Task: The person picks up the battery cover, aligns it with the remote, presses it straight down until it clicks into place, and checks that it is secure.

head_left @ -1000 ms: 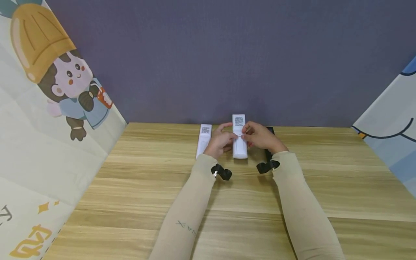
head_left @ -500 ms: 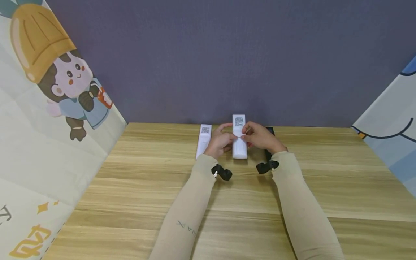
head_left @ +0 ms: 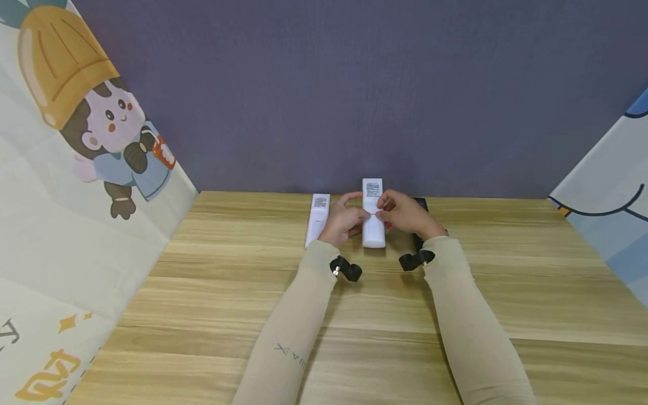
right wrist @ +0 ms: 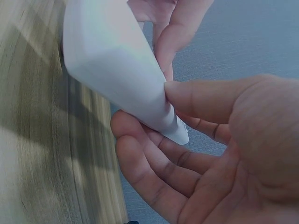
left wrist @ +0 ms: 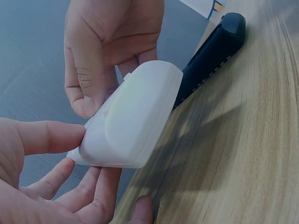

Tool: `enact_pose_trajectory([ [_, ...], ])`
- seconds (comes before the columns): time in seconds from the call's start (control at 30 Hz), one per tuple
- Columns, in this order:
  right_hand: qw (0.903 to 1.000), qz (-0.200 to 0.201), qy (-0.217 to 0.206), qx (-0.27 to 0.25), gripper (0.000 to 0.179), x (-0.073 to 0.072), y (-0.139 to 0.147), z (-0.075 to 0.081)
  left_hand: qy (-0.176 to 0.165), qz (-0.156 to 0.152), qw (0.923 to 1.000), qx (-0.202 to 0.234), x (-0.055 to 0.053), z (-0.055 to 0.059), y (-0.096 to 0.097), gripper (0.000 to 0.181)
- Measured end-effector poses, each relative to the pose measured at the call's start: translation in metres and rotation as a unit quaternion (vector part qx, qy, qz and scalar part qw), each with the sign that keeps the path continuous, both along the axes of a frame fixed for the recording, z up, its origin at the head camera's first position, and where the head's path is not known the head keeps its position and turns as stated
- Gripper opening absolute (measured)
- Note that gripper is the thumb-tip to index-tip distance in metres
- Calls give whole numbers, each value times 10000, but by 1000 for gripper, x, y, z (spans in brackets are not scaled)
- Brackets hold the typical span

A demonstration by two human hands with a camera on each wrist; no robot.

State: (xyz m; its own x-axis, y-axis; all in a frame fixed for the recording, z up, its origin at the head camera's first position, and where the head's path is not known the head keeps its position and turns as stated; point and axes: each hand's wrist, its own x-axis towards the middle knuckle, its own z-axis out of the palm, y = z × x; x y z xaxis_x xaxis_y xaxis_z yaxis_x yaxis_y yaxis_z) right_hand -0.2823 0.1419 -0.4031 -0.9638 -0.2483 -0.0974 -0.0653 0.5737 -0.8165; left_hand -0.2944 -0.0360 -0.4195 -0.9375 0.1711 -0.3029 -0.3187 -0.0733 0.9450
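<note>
A white remote control point(head_left: 373, 233) is held with its back and printed label facing up. My left hand point(head_left: 345, 219) grips its left side, the thumb pressing at the thin seam across the back and the fingers beneath. From the other side my right hand point(head_left: 404, 214) grips it too, thumb at the same seam. In the left wrist view the rounded near end of the remote point(left wrist: 140, 116) shows raised above the table. The right wrist view shows the right fingers point(right wrist: 154, 172) curled under its side.
Left of the hands lies a second white remote point(head_left: 318, 216), also label side up. A black remote point(left wrist: 215, 51) lies to the right, partly hidden by the right hand in the head view. A dark wall panel point(head_left: 324, 101) rises behind the wooden table point(head_left: 228, 292).
The seam across the held remote's back sits slightly lower than a second ago. Both hands keep nearly the same place and grip.
</note>
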Motion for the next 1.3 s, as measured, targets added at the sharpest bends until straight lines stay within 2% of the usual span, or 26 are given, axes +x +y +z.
enact_pose_trajectory([
  [0.73,9999,-59,-61,88,16,-3,0,-7,222,78,9992,-320,1,-2,4,65],
  [1.3,9999,-15,-75,130,18,1,-7,-16,340,144,9971,-661,5,-10,2,68],
])
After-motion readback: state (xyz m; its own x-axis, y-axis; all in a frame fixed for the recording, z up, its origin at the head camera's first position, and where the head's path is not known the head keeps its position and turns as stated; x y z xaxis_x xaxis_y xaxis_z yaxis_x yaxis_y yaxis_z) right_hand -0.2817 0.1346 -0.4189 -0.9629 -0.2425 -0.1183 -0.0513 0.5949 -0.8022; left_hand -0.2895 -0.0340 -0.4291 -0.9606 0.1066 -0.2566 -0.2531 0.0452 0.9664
